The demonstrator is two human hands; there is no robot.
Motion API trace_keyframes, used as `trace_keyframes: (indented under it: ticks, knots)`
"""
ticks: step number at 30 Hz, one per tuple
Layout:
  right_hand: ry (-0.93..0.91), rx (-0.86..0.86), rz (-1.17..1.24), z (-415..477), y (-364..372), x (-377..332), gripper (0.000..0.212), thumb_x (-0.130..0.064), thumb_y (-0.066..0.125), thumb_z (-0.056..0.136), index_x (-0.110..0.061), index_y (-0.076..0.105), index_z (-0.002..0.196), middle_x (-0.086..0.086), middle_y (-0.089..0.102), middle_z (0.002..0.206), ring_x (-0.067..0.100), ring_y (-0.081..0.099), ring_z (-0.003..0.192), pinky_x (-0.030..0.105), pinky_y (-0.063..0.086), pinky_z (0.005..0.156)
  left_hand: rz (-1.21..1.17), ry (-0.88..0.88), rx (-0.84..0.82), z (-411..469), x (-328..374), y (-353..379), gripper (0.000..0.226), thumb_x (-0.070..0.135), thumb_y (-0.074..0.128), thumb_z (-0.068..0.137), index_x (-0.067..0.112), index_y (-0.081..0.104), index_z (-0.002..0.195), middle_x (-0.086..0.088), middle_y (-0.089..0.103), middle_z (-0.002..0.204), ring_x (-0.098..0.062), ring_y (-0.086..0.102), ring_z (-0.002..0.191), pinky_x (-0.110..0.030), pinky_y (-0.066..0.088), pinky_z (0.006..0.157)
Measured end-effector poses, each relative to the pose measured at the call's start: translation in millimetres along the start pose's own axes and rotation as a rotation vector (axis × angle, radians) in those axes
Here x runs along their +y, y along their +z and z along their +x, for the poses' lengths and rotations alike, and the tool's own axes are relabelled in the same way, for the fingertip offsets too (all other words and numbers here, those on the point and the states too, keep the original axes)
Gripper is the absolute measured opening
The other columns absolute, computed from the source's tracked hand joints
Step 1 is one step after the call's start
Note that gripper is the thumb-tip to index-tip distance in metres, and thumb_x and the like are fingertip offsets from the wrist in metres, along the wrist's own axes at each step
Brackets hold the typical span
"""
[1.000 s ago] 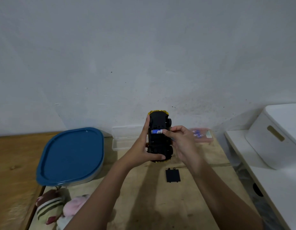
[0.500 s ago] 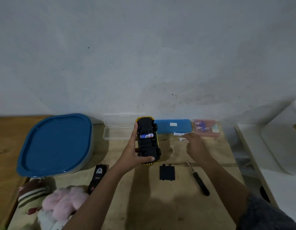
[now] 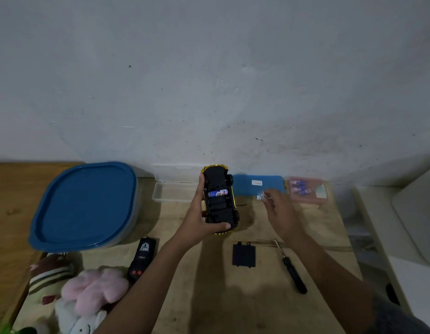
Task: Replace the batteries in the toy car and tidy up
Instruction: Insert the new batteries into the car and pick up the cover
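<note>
Head view shows the left hand (image 3: 201,219) wrapped around the toy car (image 3: 220,201), held belly-up above the wooden table (image 3: 209,297), thumb along the near end and fingers along its left flank. Its long axis runs away from the person toward the wall, and the open battery bay crosses it; one blue-and-white battery (image 3: 218,193) lies in the far slot, while the near slot looks empty. The right hand (image 3: 279,213) is apart from the car, off to its right, fingertips pinched on something small and pale that is too blurred to name, probably the next cell. It is the nearer hand to the supplies, so the coming move is likely a leftward carry into the empty slot. Behind it lies a blue case (image 3: 258,185), shut, and a pink box (image 3: 307,190) holding what look like batteries; a clear tray (image 3: 175,192) left of the car looks empty. The battery cover (image 3: 243,254) and screwdriver (image 3: 293,271) lie loose on the table nearer the person.
</note>
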State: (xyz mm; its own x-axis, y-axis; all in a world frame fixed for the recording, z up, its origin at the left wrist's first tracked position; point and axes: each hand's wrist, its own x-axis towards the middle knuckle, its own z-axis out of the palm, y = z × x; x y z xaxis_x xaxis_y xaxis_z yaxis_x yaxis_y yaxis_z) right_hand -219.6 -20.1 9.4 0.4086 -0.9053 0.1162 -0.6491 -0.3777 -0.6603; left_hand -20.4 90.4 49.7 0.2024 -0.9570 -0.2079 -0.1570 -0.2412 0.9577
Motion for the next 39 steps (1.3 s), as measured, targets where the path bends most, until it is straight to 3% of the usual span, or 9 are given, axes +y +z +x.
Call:
trace_keyframes:
  ticks: [2,6,11,16,20,24,31,36,39]
  knots:
    - [0.048,0.082,0.293,0,-8,-32,0.015,-0.013,0.058,0.090,-0.010,0.063,0.105,-0.002,0.061,0.095,0.001,0.059,0.086,0.009,0.046,0.071,-0.001,0.001,-0.010,-1,2,1,0.123,0.006,0.083,0.066,0.064,-0.006,0.130,0.020,0.035,0.131,-0.019,0.048,0.124,-0.022,0.051,0.091]
    - [0.003,0.105,0.528,-2,-17,-79,0.016,-0.009,0.073,0.077,-0.014,0.072,0.093,-0.004,0.062,0.088,0.004,0.060,0.082,0.015,0.050,0.070,0.008,0.025,-0.038,-6,9,1,0.124,0.008,0.084,0.066,0.063,-0.006,0.130,0.017,0.037,0.130,-0.016,0.050,0.121,-0.023,0.051,0.092]
    - [-0.072,-0.013,0.355,-5,-15,-99,0.018,-0.006,0.073,0.075,-0.014,0.061,0.085,-0.002,0.063,0.078,0.007,0.059,0.076,0.021,0.053,0.062,0.041,0.058,-0.109,-8,18,5,0.127,0.006,0.083,0.066,0.046,-0.009,0.144,0.025,0.034,0.135,-0.004,0.052,0.117,-0.016,0.050,0.085]
    - [-0.274,-0.056,0.108,-11,-16,-105,0.015,-0.015,0.070,0.080,-0.013,0.062,0.092,0.000,0.061,0.077,0.012,0.057,0.068,0.026,0.052,0.063,0.045,0.088,-0.139,-13,22,4,0.127,0.007,0.083,0.066,0.048,-0.008,0.144,0.019,0.037,0.138,-0.001,0.056,0.112,-0.018,0.052,0.084]
    - [-0.410,0.003,0.008,-18,-19,-110,0.016,-0.018,0.062,0.084,-0.013,0.066,0.099,0.001,0.066,0.093,0.008,0.055,0.084,0.018,0.046,0.076,0.048,0.106,-0.137,-18,24,0,0.126,0.007,0.084,0.066,0.044,-0.007,0.145,0.025,0.036,0.131,0.009,0.053,0.110,-0.017,0.051,0.086]
    - [-0.493,0.124,-0.136,-22,-19,-118,0.019,-0.023,0.060,0.080,-0.014,0.071,0.093,0.000,0.070,0.085,0.016,0.063,0.080,0.023,0.047,0.071,0.055,0.122,-0.131,-22,26,-3,0.125,0.008,0.084,0.065,0.042,-0.005,0.146,0.025,0.038,0.129,0.009,0.053,0.110,-0.014,0.048,0.083]
    - [-0.308,0.126,0.113,-33,-8,-133,0.019,-0.021,0.068,0.079,-0.011,0.073,0.095,0.002,0.063,0.093,0.016,0.057,0.089,0.021,0.048,0.076,0.056,0.159,-0.109,-28,30,-11,0.124,0.008,0.084,0.065,0.047,-0.004,0.144,0.023,0.041,0.130,0.005,0.058,0.105,-0.025,0.054,0.085]
    - [0.071,0.097,0.287,-34,-10,-147,0.022,-0.034,0.077,0.071,-0.018,0.075,0.086,-0.002,0.044,0.094,0.009,0.044,0.096,0.005,0.035,0.074,0.061,0.170,-0.099,-35,30,-10,0.125,0.008,0.085,0.064,0.051,-0.002,0.142,0.017,0.042,0.135,0.002,0.058,0.108,-0.019,0.052,0.082]
    - [0.288,0.085,0.459,-32,-13,-147,0.033,-0.036,0.083,0.062,-0.021,0.065,0.085,0.002,0.048,0.104,0.012,0.049,0.101,0.008,0.038,0.068,0.042,0.168,-0.078,-38,34,-8,0.125,0.007,0.085,0.064,0.054,-0.001,0.140,0.027,0.043,0.125,0.003,0.058,0.103,-0.025,0.055,0.083]
